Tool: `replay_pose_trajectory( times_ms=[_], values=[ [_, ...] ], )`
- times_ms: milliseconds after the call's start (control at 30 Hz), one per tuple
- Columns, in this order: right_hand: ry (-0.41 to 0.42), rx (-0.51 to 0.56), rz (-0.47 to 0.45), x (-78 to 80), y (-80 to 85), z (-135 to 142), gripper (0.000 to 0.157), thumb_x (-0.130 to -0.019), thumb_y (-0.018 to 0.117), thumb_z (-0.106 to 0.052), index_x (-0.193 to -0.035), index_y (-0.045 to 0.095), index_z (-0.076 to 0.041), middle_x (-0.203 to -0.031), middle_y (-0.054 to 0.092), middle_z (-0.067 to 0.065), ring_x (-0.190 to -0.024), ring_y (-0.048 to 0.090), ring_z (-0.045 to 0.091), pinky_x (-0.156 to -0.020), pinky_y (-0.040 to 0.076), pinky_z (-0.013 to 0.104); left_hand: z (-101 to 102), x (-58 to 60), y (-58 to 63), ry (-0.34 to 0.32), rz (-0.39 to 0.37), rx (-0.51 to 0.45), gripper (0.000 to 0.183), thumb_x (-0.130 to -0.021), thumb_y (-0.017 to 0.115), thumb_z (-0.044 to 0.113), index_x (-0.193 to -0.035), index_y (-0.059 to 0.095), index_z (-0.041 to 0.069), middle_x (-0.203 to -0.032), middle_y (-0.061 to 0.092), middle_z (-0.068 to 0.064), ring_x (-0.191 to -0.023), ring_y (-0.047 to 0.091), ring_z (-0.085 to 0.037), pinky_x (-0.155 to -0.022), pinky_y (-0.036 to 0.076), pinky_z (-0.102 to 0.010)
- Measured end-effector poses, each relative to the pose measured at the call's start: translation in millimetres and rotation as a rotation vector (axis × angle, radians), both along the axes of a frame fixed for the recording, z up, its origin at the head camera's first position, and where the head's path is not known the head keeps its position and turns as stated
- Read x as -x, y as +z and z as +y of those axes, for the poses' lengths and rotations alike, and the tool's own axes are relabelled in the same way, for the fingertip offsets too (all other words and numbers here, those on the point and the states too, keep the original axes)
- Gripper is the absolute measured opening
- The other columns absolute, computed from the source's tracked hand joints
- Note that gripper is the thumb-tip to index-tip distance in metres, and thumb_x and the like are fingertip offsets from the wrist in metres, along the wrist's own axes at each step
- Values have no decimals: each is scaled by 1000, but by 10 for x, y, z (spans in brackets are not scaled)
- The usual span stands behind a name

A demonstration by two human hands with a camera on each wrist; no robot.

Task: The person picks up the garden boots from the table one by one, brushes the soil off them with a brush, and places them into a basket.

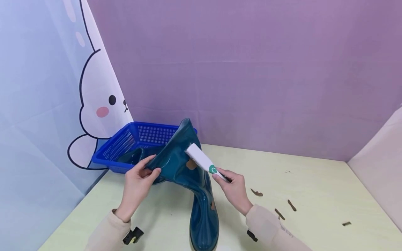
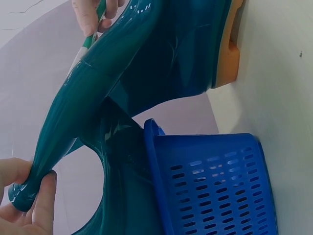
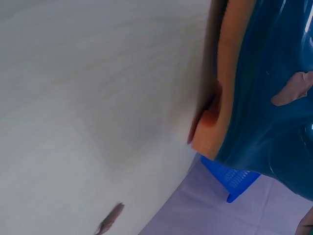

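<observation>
A teal rubber boot (image 1: 204, 219) stands on the table, its toe toward me and its shaft leaning to the left. My left hand (image 1: 138, 181) pinches the boot's top rim between thumb and fingers, as the left wrist view also shows. In my right hand (image 1: 233, 190) is a white-headed brush (image 1: 201, 157), gripped by its handle, with the bristles at the shaft beside a brown patch (image 1: 191, 164). Another brown patch (image 3: 293, 89) sits lower on the boot, above its orange sole (image 3: 227, 83). Only a bit of the right hand appears in the right wrist view.
Behind the boot, at the left, is a blue slatted basket (image 1: 103, 150) holding another teal boot (image 1: 132, 156). Several brown scraps (image 1: 292, 205) lie on the table (image 1: 314, 181) to the right. A purple backdrop (image 1: 251, 76) rises along the table's back edge.
</observation>
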State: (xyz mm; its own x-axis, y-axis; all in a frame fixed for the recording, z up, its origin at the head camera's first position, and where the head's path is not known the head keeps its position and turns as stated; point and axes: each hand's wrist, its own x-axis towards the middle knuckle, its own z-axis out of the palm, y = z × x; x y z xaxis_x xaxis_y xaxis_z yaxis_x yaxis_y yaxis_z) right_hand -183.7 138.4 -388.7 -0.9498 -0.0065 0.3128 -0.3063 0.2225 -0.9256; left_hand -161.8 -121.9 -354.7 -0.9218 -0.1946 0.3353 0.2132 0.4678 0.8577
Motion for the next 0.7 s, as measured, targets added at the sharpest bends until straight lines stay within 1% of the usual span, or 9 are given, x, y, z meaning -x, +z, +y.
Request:
replay_pose_trajectory(
  times_ms=[100,200,333,533,700],
  values=[
    [11,-15,4,-8,-17,18,25,-80,66,-5,-104,67,1,-93,69,15,-66,53,17,-53,41,17,-7,4,-21,6,-1,6,39,-83,65,12,-122,56,13,-76,59,-13,-55,49,-9,-44,39,-22],
    [16,-34,18,-9,-31,37,24,-80,67,-5,-103,67,1,-90,69,14,-63,52,15,-51,39,16,-15,2,-45,12,-7,2,39,-83,65,14,-121,57,14,-77,59,-13,-54,49,-9,-44,38,-23],
    [15,-67,42,-17,-36,51,24,-78,68,-4,-102,68,1,-89,70,14,-60,50,12,-50,39,16,-35,-13,-75,13,-18,-14,39,-83,65,14,-121,57,14,-86,62,-14,-59,53,-10,-47,41,-22],
    [-1,-114,57,-38,-43,89,24,-76,69,-3,-100,68,1,-88,70,14,-58,50,9,-49,41,16,-43,-21,-88,5,-12,-19,39,-83,65,13,-121,57,13,-94,62,-15,-63,56,-9,-52,46,-20],
    [13,-115,88,92,-243,175,25,-76,71,-11,-100,70,-5,-85,71,8,-55,48,7,-48,41,18,-52,-25,-77,-3,7,-24,39,-83,65,13,-121,57,12,-101,63,-16,-67,60,-9,-56,48,-19]
  ],
)
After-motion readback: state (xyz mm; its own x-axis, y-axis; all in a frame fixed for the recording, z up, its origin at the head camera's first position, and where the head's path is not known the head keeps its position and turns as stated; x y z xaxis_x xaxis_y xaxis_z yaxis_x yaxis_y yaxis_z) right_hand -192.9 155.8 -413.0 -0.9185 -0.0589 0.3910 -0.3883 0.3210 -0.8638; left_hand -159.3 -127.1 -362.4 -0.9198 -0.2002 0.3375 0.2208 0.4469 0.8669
